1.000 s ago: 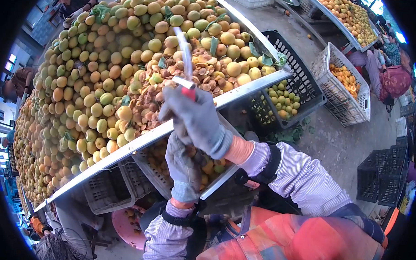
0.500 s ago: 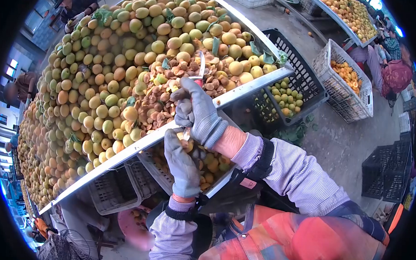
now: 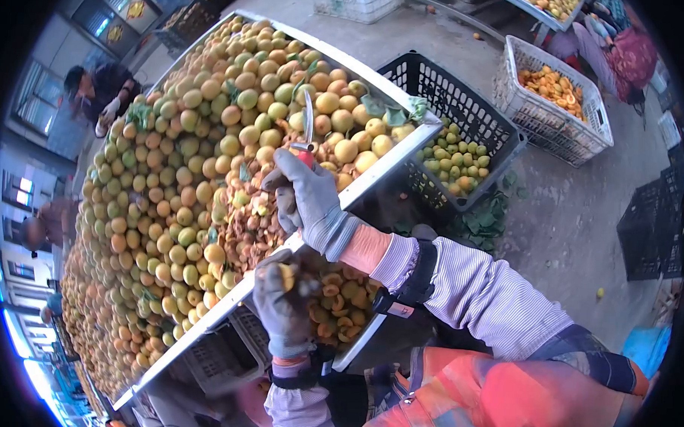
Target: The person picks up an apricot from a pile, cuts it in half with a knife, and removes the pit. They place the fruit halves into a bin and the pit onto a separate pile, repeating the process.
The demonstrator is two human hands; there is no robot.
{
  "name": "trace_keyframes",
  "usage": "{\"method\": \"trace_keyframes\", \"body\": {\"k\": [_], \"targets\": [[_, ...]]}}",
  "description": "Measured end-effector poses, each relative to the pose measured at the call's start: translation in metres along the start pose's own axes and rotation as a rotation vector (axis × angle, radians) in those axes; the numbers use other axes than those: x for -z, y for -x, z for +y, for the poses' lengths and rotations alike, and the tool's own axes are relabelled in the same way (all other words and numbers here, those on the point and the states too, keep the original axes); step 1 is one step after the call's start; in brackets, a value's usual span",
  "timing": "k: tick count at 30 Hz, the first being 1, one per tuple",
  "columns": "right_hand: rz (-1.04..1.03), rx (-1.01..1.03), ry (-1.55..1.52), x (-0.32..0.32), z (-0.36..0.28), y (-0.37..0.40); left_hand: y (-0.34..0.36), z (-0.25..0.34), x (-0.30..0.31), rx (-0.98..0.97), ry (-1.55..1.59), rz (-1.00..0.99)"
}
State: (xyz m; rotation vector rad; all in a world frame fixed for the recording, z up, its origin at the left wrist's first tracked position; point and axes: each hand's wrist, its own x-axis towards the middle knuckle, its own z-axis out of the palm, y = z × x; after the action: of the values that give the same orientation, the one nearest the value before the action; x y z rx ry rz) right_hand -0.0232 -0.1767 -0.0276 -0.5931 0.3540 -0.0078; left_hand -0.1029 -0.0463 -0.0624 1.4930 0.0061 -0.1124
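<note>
1. The left hand [image 3: 282,309] in a grey glove is nearest. Its grip is closed around a small yellow round fruit [image 3: 285,275], with the fingers curled over it. I think the fruit could slip out of the soft glove if the hold gets loose.
2. Right under that grip is a pale plastic crate [image 3: 362,340] full of cut orange fruit halves [image 3: 339,296]. A dropped fruit might miss it and land on the floor.
3. Just above the left grip is the right hand [image 3: 306,197], also in a grey glove. Its grip is shut tight on a thin silver knife with a red handle [image 3: 308,122], and the blade points up and away. The two grips are very close, so the blade could nick the left glove if it swings down too fast.
4. The long metal edge of the surface [image 3: 373,173] runs between the two grips. A wrist could bump it and shake the knife.
5. Past the right grip lie brown fruit stones [image 3: 248,218] and a big heap of yellow and green round fruits [image 3: 186,155]. A push from the knife hand might make some roll off.
6. Far to the right of the grips are a black plastic crate [image 3: 481,117] and a white plastic crate [image 3: 559,146].
</note>
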Motion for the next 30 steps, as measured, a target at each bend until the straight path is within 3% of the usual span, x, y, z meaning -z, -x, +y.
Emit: {"method": "trace_keyframes", "body": {"k": [2,3,4,6,7,8,15,16,18,20,22,23,24,26,30], "targets": [[-0.001,0.011,-0.004,0.004,-0.003,0.0,-0.011,0.009,0.009,0.072,0.138,0.057],[0.009,-0.013,0.003,0.005,-0.003,0.002,-0.017,0.017,0.004,0.022,-0.002,0.117],[-0.042,-0.017,0.063,0.007,-0.004,0.003,-0.029,0.014,0.018,0.076,0.148,0.187],[-0.05,-0.025,0.161,0.006,-0.007,0.005,-0.047,0.025,0.036,0.071,0.05,0.071],[-0.054,-0.029,0.155,0.007,-0.009,0.005,-0.057,0.038,0.03,0.212,0.273,0.18],[-0.08,-0.052,0.202,0.008,-0.011,0.005,-0.069,0.042,0.039,0.346,0.48,0.161],[-0.048,-0.028,0.266,0.012,-0.025,0.007,-0.068,0.043,0.058,0.362,0.226,0.181],[-0.046,-0.053,0.263,0.015,-0.025,0.005,-0.063,0.05,0.053,0.22,-0.068,0.187],[-0.104,-0.085,0.255,0.025,-0.023,-0.001,-0.053,0.061,0.054,0.107,-0.253,0.165],[-0.071,-0.03,0.371,0.021,-0.023,0.004,-0.038,0.082,0.041,0.108,-0.436,0.088],[-0.103,-0.04,0.311,0.027,-0.015,-0.003,-0.022,0.106,0.014,-0.279,-0.732,-0.18],[-0.131,-0.07,0.316,0.028,-0.016,-0.001,-0.008,0.13,-0.007,-0.158,-0.805,-0.201],[-0.162,-0.099,0.323,0.026,-0.016,-0.001,0.0,0.145,-0.027,-0.201,-0.754,-0.244],[-0.122,-0.024,0.385,0.03,0.003,-0.006,0.008,0.168,-0.057,-0.646,-0.89,-0.343],[-0.111,-0.111,0.494,0.016,0.001,0.006,0.006,0.152,-0.05,-0.699,-0.84,-0.259]]}}
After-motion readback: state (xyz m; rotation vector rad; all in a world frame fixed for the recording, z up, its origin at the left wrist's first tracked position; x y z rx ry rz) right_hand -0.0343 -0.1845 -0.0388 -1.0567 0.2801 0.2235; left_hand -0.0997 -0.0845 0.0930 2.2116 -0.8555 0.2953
